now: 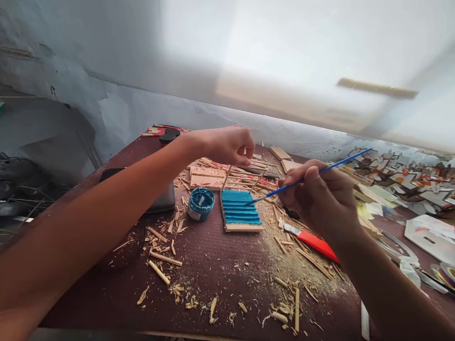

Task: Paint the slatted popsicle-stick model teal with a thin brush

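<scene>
In my right hand point(320, 194) is a slim blue paintbrush point(280, 190), pinched between thumb and fingers. Its bristle end meets the bright blue ridged surface point(241, 208) of a small wooden piece point(243, 228). Two thin wooden sticks rise from the far end of that piece. Above it, my left hand point(234, 144) is closed with its fingers curled, close to the top of the left stick point(226, 178). What its fingertips hold, if anything, is hidden. An open jar of blue paint point(201, 204) stands just left of the wooden piece.
A red-handled utility knife point(316, 245) lies right of the piece. Wood shavings and stick offcuts point(165, 258) litter the brown table point(213, 265). A black case point(163, 199) sits under my left forearm. Flat wooden blocks point(206, 178) lie behind, and paper cutouts point(401, 175) crowd the right.
</scene>
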Motion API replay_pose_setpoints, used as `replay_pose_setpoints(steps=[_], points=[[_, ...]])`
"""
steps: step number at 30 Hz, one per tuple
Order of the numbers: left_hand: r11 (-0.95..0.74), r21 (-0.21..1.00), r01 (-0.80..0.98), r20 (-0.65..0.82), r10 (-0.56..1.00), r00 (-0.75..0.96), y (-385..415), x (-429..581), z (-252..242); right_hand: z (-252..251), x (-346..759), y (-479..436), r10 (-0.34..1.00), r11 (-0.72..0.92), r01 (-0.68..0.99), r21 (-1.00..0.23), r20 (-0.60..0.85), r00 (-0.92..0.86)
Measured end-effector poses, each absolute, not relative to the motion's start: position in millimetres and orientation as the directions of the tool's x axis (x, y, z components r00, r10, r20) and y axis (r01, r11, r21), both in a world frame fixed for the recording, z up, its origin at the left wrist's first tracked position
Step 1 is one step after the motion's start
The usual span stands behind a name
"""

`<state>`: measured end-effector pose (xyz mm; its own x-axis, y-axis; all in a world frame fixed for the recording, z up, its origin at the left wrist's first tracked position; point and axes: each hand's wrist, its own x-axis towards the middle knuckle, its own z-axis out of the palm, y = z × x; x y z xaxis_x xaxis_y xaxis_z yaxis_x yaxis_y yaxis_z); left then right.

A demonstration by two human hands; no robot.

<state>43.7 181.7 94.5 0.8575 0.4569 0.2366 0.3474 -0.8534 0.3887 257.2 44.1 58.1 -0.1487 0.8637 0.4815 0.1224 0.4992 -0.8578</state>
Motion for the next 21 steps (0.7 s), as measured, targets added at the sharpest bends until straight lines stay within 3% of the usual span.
replay_pose_setpoints(steps=[4,12,21], points=[[-0.870,0.384,0.310,0.270,0.427,0.863,182.4,46.0,87.8,35.4,274.3,51.6,0.886,0.421,0.057,-0.905,0.397,-0.240],[-0.920,0.338,0.197,0.351,0.317,0.881,181.7,53.7,76.6,18.0,272.0,46.4,0.871,0.419,0.103,-0.902,0.367,-0.327],[-0.930,0.331,0.161,0.400,0.293,0.868,180.7,55.5,76.2,13.9,268.5,48.5,0.867,0.456,0.150,-0.877,0.400,-0.298]])
